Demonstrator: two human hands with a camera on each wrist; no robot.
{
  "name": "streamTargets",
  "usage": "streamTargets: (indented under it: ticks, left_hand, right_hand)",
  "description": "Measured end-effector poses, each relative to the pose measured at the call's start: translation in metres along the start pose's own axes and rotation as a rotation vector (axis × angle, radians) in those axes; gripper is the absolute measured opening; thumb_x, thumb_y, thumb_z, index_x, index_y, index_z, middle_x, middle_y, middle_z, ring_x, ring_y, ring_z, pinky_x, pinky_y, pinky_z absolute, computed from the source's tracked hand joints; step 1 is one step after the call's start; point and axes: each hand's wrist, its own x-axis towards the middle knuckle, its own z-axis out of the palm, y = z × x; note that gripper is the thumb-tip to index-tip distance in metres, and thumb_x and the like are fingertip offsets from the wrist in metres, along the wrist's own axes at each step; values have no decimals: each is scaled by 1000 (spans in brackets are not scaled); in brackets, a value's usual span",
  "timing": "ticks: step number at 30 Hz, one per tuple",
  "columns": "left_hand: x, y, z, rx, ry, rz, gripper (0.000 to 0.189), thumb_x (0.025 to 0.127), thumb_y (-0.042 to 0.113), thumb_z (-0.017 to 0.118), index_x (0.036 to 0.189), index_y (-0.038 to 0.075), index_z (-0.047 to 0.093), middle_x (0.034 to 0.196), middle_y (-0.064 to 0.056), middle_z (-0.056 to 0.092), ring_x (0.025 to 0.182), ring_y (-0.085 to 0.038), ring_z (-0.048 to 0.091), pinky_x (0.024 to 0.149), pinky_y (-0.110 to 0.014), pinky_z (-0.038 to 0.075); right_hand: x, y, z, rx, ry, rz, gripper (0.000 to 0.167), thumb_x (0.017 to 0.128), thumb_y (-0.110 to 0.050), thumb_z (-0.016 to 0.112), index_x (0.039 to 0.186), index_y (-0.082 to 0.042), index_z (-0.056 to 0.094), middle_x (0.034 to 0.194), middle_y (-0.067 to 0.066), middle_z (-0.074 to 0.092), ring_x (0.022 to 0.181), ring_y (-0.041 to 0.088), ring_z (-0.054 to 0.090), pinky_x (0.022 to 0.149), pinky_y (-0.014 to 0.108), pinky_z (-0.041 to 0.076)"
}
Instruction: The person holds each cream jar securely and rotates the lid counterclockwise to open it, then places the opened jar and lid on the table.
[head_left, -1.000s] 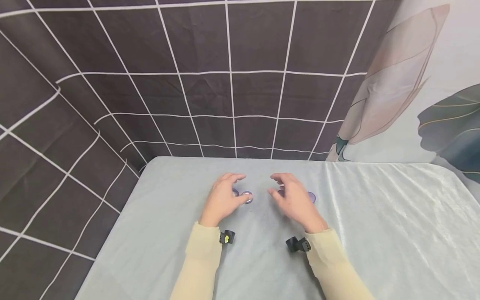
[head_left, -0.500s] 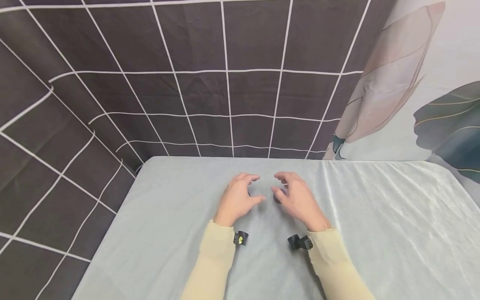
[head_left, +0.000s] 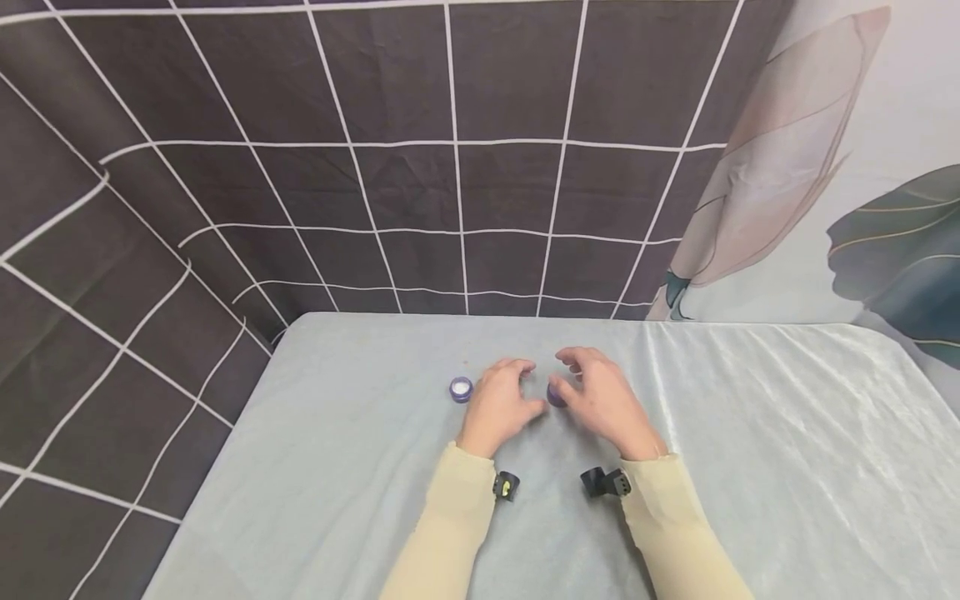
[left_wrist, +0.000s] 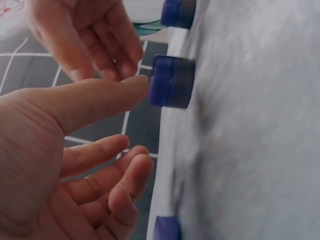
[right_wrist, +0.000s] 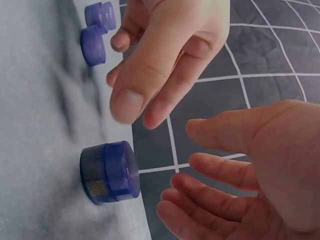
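Observation:
Both hands reach over the cloth with loosely bent, parted fingers and hold nothing. A closed purple jar [right_wrist: 110, 172] stands between them, in the head view partly behind the right thumb. My left hand [head_left: 502, 407] is just left of this jar; in the left wrist view its thumb tip overlaps the edge of the jar [left_wrist: 172, 81]. My right hand [head_left: 606, 408] is on the other side, thumb and fingers apart from the jar in the right wrist view. A small round purple container [head_left: 461, 389] with a white top lies left of my left hand.
Two small purple pieces [right_wrist: 93, 46] sit close together beyond the left hand in the right wrist view. Another purple jar [left_wrist: 178, 12] shows at the top of the left wrist view. A pale blue cloth [head_left: 337, 467] covers the table, with a dark gridded curtain [head_left: 405, 192] behind.
My left hand has moved right, toward the jar and the right hand, uncovering the small container with the white top. The right hand has stayed nearly in place.

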Motion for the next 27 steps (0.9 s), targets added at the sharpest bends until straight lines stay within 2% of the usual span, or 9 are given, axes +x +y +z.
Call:
streamTargets:
  ticks: [2, 6, 13, 20, 27]
  left_hand:
    - [1, 1, 5, 6, -4, -4, 56, 74, 25, 85, 124, 9, 69, 113, -3, 70, 100, -20, 64, 91, -36, 50]
    - [1, 3, 13, -13, -15, -18, 56, 73, 27, 87, 123, 9, 70, 111, -3, 70, 91, -16, 62, 88, -34, 51]
    - [2, 6, 22, -19, -37, -40, 54, 74, 29, 87, 122, 10, 71, 111, -3, 71, 106, -20, 65, 92, -34, 51]
    - [4, 9, 24, -27, -53, -42, 52, 75, 26, 87, 121, 9, 71, 104, -2, 71, 103, -21, 64, 90, -33, 51]
    - [7, 11, 28, 4, -51, -34, 52, 76, 26, 86, 122, 8, 71, 105, -3, 71, 104, -23, 64, 92, -33, 50]
  right_hand:
    - [0, 0, -1, -3, -8, 8, 40, 92, -16, 69, 126, 4, 62, 116, 22, 65, 101, 36, 65, 88, 51, 51]
    - [0, 2, -2, -7, -13, 10, 40, 92, -16, 69, 126, 4, 62, 115, 22, 66, 101, 37, 65, 89, 51, 51]
    - [0, 4, 0, -6, -28, 12, 41, 90, -14, 69, 125, 5, 62, 114, 23, 66, 102, 37, 64, 89, 52, 50]
    - [1, 5, 4, -17, -29, 13, 40, 89, -15, 70, 124, 5, 63, 112, 23, 66, 101, 37, 64, 89, 52, 50]
    - [2, 5, 6, -27, -33, -11, 38, 89, -13, 69, 121, 7, 63, 114, 25, 66, 102, 38, 64, 90, 53, 50]
